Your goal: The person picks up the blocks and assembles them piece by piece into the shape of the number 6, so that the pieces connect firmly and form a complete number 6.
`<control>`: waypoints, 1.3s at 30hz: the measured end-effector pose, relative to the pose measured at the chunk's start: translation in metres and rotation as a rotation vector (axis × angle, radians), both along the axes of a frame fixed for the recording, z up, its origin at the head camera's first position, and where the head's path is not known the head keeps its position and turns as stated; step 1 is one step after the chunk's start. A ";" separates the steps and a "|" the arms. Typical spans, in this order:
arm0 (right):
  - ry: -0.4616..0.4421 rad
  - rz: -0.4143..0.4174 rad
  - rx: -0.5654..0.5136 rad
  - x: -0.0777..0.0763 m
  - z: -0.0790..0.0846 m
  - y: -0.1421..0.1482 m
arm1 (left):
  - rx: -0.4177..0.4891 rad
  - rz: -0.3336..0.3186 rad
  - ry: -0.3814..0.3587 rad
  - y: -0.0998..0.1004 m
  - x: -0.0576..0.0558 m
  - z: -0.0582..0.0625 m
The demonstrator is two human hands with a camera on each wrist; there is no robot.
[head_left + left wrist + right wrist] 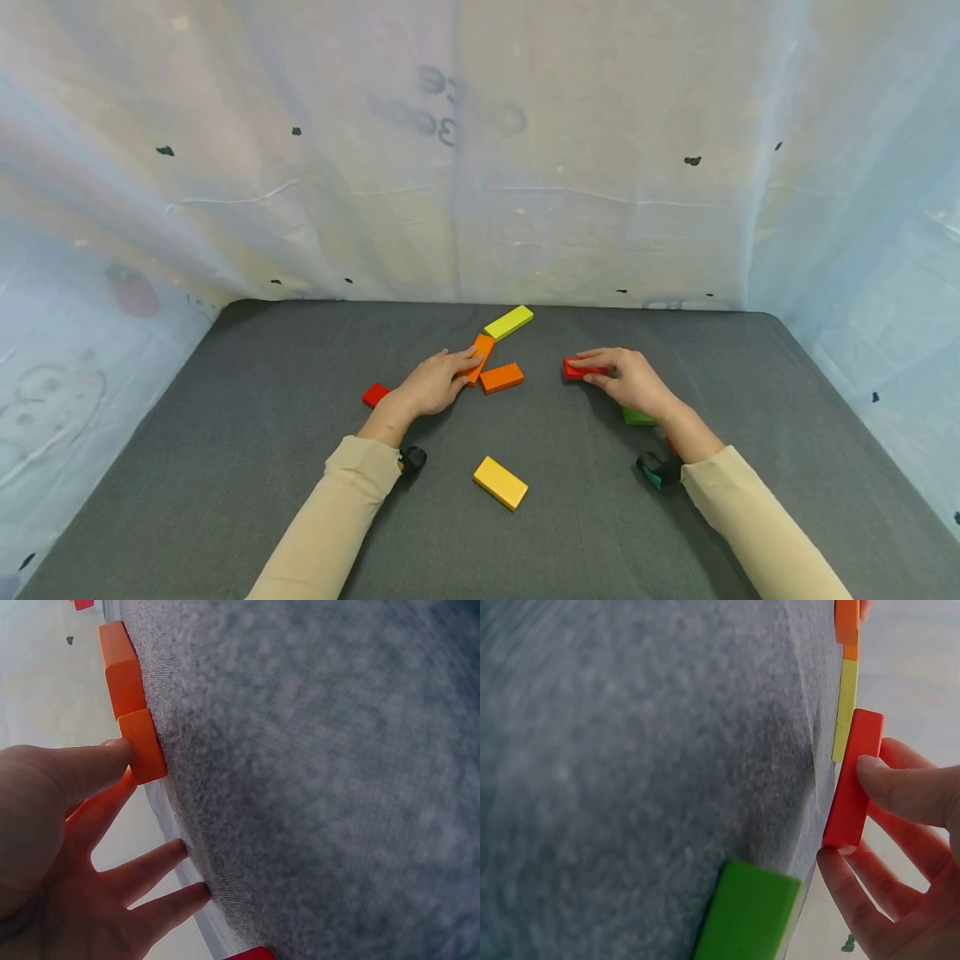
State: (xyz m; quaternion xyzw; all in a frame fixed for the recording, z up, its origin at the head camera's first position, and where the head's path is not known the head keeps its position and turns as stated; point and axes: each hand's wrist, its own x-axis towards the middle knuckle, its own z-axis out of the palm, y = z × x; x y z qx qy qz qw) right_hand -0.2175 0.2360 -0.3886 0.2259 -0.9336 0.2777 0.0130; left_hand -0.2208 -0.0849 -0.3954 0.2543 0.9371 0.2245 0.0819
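My left hand [431,382] reaches over the mat and pinches an orange block [144,750] between thumb and index finger, the other fingers spread. That block lies end to end with a yellow-green block [508,322], and a second orange block [501,378] sits right beside it. Farther right, my right hand [628,377] grips a red block [853,784], thumb on its near face and fingers around its far side and end. Partly hidden beneath the right forearm is a green block [637,416]. Another red block [375,394] lies beside the left wrist.
A yellow block [500,483] lies on the dark grey cloth surface [570,533] between the forearms. A bit of orange-red [671,446] shows by the right wrist. Pale translucent sheeting [600,208] rises behind the surface and along both sides.
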 end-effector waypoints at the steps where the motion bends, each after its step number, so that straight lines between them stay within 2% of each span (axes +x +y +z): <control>1: 0.000 0.004 -0.003 0.000 0.000 0.000 | 0.001 -0.001 0.000 0.000 0.000 0.000; 32: -0.027 0.056 0.004 -0.003 -0.006 -0.028 | 0.019 0.007 0.008 0.001 0.000 -0.001; 39: -0.022 0.089 0.003 -0.004 -0.006 -0.033 | 0.018 -0.002 0.007 0.000 -0.001 -0.002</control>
